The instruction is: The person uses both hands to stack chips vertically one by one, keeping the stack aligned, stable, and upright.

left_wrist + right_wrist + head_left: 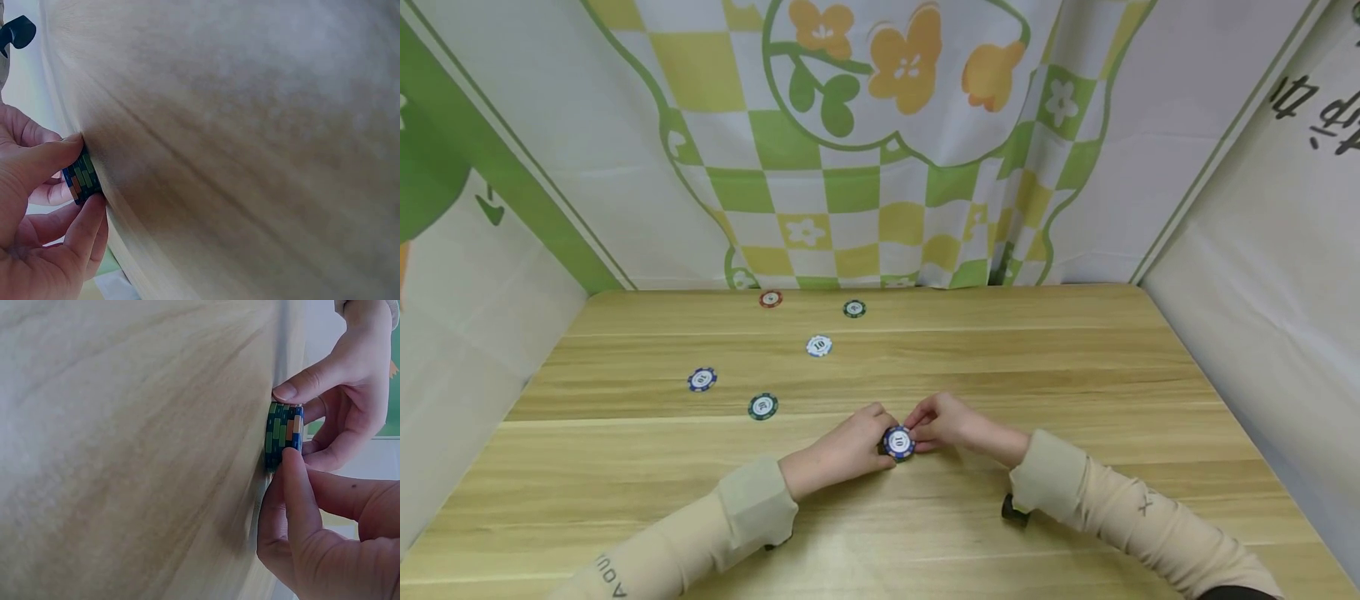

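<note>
A short stack of poker chips (pixel 898 442) stands on the wooden table between the two hands, a blue chip marked 10 on top. My left hand (pixel 850 447) grips the stack from the left, thumb at the near side and fingers around the far side. From the right, my right hand (pixel 951 421) pinches its edge with thumb and fingers. Seen side-on in the right wrist view, the stack (pixel 283 434) has green-marked chips beneath the blue one. The left wrist view also shows the stack (pixel 82 177) between fingertips; some fingers are hidden behind it.
Loose chips lie on the table's left half: a blue chip (pixel 702 379), a green chip (pixel 763 406), a light-blue and white chip (pixel 819 346), another green chip (pixel 853 308) and a red chip (pixel 771 298) near the back edge. A patterned curtain (pixel 805 192) hangs behind the table (pixel 1075 358).
</note>
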### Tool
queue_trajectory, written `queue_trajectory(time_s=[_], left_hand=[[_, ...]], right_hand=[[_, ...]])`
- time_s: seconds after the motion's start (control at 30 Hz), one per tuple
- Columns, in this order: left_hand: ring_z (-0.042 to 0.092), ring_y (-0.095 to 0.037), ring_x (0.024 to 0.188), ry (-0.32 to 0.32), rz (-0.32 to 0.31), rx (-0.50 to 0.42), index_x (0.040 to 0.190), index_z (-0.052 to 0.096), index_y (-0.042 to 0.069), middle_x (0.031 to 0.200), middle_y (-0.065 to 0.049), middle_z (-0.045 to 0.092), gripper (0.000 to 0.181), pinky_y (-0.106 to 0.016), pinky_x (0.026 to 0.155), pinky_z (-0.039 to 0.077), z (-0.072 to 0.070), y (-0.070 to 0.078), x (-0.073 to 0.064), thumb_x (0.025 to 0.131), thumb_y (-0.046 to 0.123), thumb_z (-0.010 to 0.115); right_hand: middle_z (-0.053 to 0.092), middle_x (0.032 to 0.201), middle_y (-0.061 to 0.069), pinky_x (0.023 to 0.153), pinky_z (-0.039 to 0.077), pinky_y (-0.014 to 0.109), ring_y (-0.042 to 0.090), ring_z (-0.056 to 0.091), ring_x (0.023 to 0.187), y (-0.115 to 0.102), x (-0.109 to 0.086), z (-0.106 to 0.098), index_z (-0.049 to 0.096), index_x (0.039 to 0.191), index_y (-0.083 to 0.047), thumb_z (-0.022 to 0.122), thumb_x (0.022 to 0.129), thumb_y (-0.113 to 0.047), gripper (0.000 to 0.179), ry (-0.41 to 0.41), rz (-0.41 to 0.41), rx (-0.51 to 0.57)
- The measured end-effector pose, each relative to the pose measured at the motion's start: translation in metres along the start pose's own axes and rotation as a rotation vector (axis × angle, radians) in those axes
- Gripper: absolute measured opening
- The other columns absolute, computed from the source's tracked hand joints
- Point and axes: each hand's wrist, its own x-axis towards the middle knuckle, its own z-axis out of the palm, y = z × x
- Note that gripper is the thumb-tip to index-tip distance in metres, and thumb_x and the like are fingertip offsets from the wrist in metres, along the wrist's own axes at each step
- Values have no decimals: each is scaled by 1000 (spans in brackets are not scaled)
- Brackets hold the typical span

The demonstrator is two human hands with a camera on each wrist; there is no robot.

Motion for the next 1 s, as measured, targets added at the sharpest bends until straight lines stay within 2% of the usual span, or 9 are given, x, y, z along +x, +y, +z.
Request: queue_trajectory(time_s=[0.13,0.23,0.33,0.47,0.67,0.77,1.0], left_hand=[[53,-15,83,0,4,1,102,61,-3,92,-6,53,36,-26,75,48,-1,0,0,73,14,75],[53,-15,83,7,12,3,101,61,-3,92,-7,53,36,-26,75,48,-1,0,-1,72,13,76],[53,-15,83,8,13,5,101,61,-3,92,-7,54,36,-27,76,48,-1,0,-1,72,13,76],[54,-16,84,5,5,7,102,61,-4,92,-7,54,38,-27,76,48,-1,1,-1,72,14,76],[55,-18,83,8,0,0,102,60,-5,92,-8,53,39,-29,76,49,0,0,0,71,12,76],[55,-19,84,5,-1,-2,102,61,-5,92,-9,54,39,-30,77,49,-1,0,0,70,11,76],[54,-20,84,7,-11,-6,103,60,-7,93,-10,54,42,-32,79,48,-4,-2,0,69,11,76]], right_hand=[[60,83,15,67,54,25,11,61,67,0,0,0,57,96,16,55,83,12,14,7,-6,-15],[62,82,15,67,54,25,11,60,68,-1,-1,0,58,94,15,55,83,11,13,9,-52,-71],[65,84,14,69,52,24,11,59,74,-3,-4,0,61,93,11,60,81,6,13,35,-162,-267],[66,88,12,70,49,24,16,60,79,-6,-9,0,63,97,7,68,79,-6,22,81,-289,-549],[60,91,8,70,46,28,16,54,80,-7,-15,9,60,104,5,77,72,-21,44,81,-347,-754],[56,91,7,73,46,29,16,52,82,-5,-16,14,60,103,3,81,67,-22,49,92,-366,-804],[54,85,8,70,48,28,18,53,76,-4,-17,22,61,91,4,81,62,-10,38,134,-435,-837]])
